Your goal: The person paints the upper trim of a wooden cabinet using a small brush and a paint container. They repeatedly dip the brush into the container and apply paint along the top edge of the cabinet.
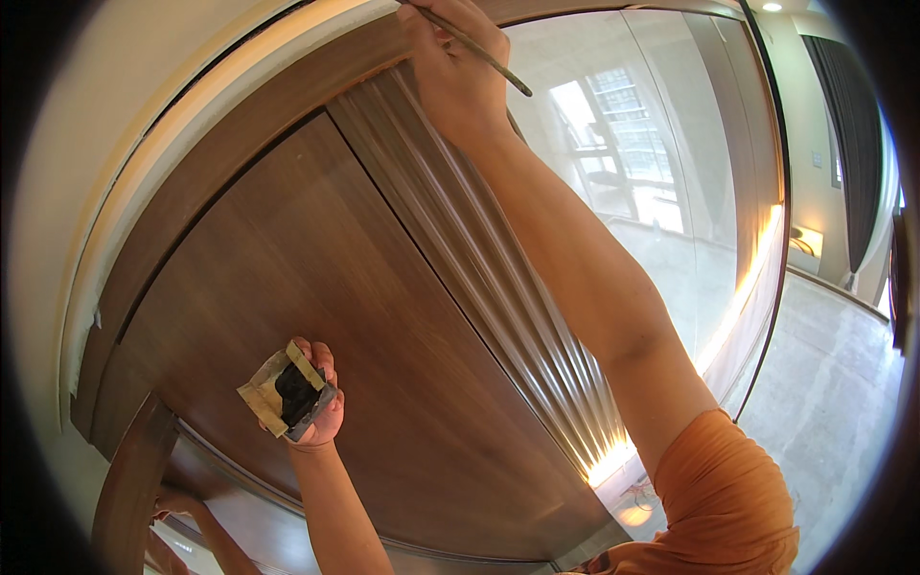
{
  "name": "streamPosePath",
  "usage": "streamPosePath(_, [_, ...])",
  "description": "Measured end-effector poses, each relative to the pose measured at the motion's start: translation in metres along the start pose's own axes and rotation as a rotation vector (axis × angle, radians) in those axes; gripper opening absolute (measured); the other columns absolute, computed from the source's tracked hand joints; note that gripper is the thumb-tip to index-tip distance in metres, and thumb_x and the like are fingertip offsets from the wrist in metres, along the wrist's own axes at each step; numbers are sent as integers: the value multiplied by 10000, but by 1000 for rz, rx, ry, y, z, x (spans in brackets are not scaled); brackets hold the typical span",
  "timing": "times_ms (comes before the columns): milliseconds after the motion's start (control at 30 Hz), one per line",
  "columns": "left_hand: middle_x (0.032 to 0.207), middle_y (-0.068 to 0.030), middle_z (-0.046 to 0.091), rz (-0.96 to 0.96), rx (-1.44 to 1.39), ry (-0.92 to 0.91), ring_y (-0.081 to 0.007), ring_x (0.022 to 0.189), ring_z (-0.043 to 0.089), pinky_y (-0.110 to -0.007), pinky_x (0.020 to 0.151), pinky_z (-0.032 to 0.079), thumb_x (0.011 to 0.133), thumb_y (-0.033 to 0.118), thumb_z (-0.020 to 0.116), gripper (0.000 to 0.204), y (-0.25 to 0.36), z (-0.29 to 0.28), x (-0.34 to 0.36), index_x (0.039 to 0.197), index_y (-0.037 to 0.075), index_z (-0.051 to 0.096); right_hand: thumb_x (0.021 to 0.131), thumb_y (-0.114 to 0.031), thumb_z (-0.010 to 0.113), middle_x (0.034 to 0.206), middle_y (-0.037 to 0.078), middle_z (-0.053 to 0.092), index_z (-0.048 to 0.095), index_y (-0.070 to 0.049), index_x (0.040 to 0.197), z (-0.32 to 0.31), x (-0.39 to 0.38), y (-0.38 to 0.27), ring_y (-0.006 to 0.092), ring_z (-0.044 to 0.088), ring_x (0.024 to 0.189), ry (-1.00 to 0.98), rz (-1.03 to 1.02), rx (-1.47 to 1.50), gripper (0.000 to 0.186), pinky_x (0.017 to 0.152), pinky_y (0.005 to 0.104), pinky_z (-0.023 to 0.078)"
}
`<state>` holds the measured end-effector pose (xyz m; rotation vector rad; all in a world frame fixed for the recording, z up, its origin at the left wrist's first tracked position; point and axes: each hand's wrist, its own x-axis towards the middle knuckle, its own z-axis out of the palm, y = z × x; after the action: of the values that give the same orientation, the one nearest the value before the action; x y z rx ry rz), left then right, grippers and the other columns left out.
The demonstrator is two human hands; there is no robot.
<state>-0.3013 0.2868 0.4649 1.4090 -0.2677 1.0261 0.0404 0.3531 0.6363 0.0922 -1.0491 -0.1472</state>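
Up at the top edge, my right hand (460,72) pinches a thin dark stick (484,56) that looks like a brush handle. Its far end runs out of the picture, so any tip is hidden. The hand is close to the dark wooden frame at the top of the panelling. Lower down on the left, my left hand (331,419) holds a small open box (273,376) with folded yellowish sides. Something black (295,395) lies inside it. The fingers wrap round behind the box, in front of a broad brown wood panel (316,249).
A ribbed brown strip (450,220) runs beside the wood panel. Right of it is a glossy pale panel (632,144) with window reflections. A light strip (757,268) glows along its lower edge. At lower left, a hand and forearm (206,532) appear in a shiny surface, apparently a reflection.
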Motion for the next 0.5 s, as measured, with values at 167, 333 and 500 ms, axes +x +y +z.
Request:
streamPosePath(167, [1200,-205,509,-8,-2,-4,-312,1002,709,-437,927,632,1040,229,619,425,1,1,0,1306,-17,396,1051,-77,565,1222,151,695,695,-18,1277,-1,3,3,226,666,1123,28,-1,34,267,933,330,539])
streamPosePath(333, [1203,-204,509,-6,2,3,-310,1002,705,-440,929,626,1046,224,610,416,1,0,-2,1309,-15,392,1044,-62,566,1199,160,703,694,-25,1280,-16,10,5,228,666,1082,81,-2,-100,271,931,336,526])
streamPosePath(500, [1196,-205,501,-3,12,9,-303,979,702,-436,919,627,1047,206,606,405,2,-2,-3,1304,-12,380,1040,-72,569,1154,165,720,706,-19,1256,-27,19,12,236,672,1056,153,88,-115,261,921,337,515])
